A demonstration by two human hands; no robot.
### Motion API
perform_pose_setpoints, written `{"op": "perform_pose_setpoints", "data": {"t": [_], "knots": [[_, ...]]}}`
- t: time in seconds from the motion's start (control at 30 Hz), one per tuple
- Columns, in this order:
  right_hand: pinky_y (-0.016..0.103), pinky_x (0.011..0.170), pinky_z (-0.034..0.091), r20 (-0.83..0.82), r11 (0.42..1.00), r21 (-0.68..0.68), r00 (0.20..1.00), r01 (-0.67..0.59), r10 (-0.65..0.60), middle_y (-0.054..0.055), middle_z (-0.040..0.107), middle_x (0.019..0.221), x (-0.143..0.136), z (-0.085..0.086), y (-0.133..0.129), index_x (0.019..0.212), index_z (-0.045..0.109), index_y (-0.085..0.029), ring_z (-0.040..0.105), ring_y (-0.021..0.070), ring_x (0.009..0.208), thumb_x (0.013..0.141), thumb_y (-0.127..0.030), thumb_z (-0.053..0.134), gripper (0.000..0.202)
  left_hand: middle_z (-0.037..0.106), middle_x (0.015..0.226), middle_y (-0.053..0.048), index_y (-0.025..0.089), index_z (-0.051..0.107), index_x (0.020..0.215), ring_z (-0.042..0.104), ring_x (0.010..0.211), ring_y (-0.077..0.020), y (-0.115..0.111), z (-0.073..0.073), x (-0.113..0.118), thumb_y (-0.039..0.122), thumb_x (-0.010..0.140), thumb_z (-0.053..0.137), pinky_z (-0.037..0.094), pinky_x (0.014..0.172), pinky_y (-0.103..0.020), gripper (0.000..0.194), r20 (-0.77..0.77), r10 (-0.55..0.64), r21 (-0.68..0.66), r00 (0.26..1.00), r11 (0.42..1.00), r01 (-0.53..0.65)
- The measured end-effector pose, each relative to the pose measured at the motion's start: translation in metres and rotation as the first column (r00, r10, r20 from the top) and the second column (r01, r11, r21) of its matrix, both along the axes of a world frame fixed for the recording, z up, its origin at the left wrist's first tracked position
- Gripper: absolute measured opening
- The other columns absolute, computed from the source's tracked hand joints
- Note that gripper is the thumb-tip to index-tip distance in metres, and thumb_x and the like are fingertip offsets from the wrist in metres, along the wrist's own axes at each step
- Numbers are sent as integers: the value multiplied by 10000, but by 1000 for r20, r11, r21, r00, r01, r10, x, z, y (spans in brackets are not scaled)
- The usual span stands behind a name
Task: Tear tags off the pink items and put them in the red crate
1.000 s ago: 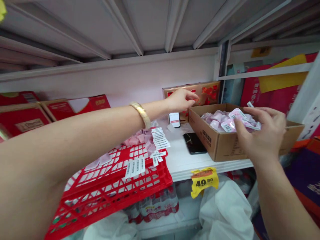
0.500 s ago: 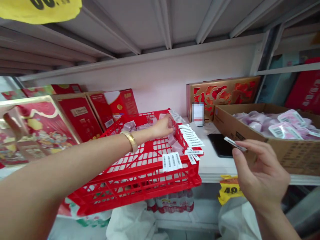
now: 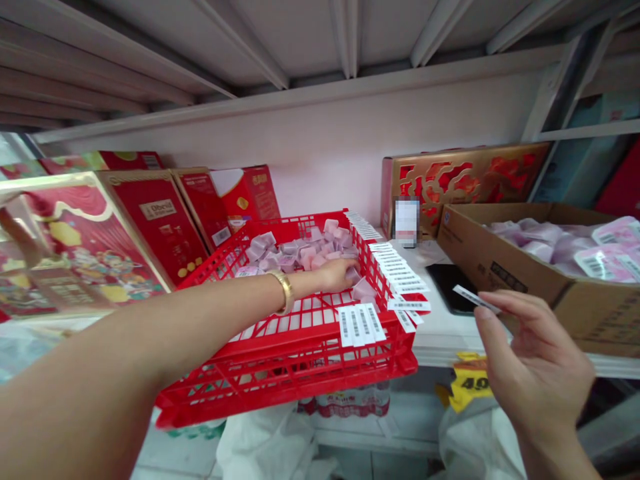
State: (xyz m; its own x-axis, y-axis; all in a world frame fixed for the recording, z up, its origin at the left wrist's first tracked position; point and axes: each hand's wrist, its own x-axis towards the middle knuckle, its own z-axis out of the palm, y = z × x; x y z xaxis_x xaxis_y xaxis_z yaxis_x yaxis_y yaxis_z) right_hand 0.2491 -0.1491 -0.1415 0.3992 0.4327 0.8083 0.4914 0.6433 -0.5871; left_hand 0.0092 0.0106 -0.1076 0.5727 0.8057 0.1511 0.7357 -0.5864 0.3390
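Inside the red crate (image 3: 300, 347), the left hand (image 3: 336, 274) rests curled over small pink packets (image 3: 305, 248), fingers closing on one by the right wall. Right of the crate, the right hand (image 3: 530, 360) pinches a barcode sticker (image 3: 475, 299) between thumb and fingertips, held up as if ready for sticking. More stickers (image 3: 395, 273) line the crate's rim within reach. Beyond the crate's right side, a cardboard box (image 3: 500, 263) holds labelled packets; below it, a yellow price tag (image 3: 470, 385) reads "49".
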Motion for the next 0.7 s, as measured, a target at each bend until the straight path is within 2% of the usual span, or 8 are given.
{"op": "perform_pose_setpoints", "data": {"t": [0.1, 0.2, 0.3, 0.37, 0.47, 0.53, 0.6, 0.7], "knots": [[401, 834, 442, -21, 999, 16, 999, -33, 33, 62, 638, 913, -3, -2, 0, 910, 687, -204, 593, 210, 885, 795, -222, 673, 117, 707, 853, -39, 152, 666, 884, 604, 693, -135, -1, 5, -4, 170, 707, 619, 466, 631, -232, 184, -3, 17, 24, 1000, 1000, -16], [383, 819, 438, -27, 998, 18, 998, -58, 58, 61, 636, 910, -4, -1, -1, 913, 689, -202, 590, 202, 882, 796, -203, 670, 119, 679, 780, -14, 157, 657, 885, 601, 662, -132, -5, 20, -12, 131, 673, 634, 449, 603, -227, 215, 24, 86, 11, 996, 996, -86], [371, 815, 436, -41, 997, 22, 996, -72, 73, 60, 635, 911, -4, 2, -4, 914, 691, -202, 590, 197, 880, 799, -195, 668, 118, 655, 780, -11, 152, 627, 915, 614, 678, -125, -13, 42, -19, 88, 653, 642, 467, 608, -225, 270, 228, 132, -125, 965, 987, -106], [367, 822, 435, -59, 996, 25, 994, -87, 88, 58, 635, 915, -5, 4, -7, 915, 691, -202, 589, 195, 885, 800, -190, 666, 118, 659, 861, -28, 160, 602, 943, 633, 733, -127, -23, 59, -21, 84, 641, 679, 497, 639, -233, 321, 439, 155, -225, 885, 973, -58], [354, 825, 438, -91, 992, 32, 988, -120, 122, 52, 636, 911, -9, 8, -10, 915, 688, -205, 588, 186, 881, 804, -184, 665, 116, 651, 938, -53, 171, 559, 937, 671, 821, -153, -45, 85, -17, 144, 714, 687, 547, 731, -289, 259, 719, 219, -367, 660, 926, 93], [338, 813, 447, -101, 989, 43, 985, -139, 143, 46, 639, 904, -13, 14, -11, 914, 688, -208, 591, 177, 870, 810, -184, 662, 110, 645, 898, -43, 175, 521, 886, 690, 829, -164, -63, 99, -10, 189, 794, 640, 561, 778, -322, 150, 804, 264, -422, 533, 885, 197], [321, 793, 463, -105, 988, 59, 984, -142, 147, 40, 644, 889, -17, 24, -11, 909, 690, -214, 597, 168, 850, 817, -187, 657, 101, 637, 841, -15, 183, 482, 861, 696, 795, -153, -81, 108, -3, 184, 809, 642, 565, 774, -315, 168, 834, 260, -413, 487, 879, 238], [296, 753, 492, -125, 986, 65, 979, -153, 160, 31, 658, 871, -21, 44, -11, 916, 695, -226, 614, 155, 808, 820, -202, 664, 104, 645, 837, 12, 199, 474, 932, 680, 741, -128, -103, 112, 8, 143, 756, 703, 570, 719, -289, 294, 843, 190, -349, 503, 904, 245]]}}
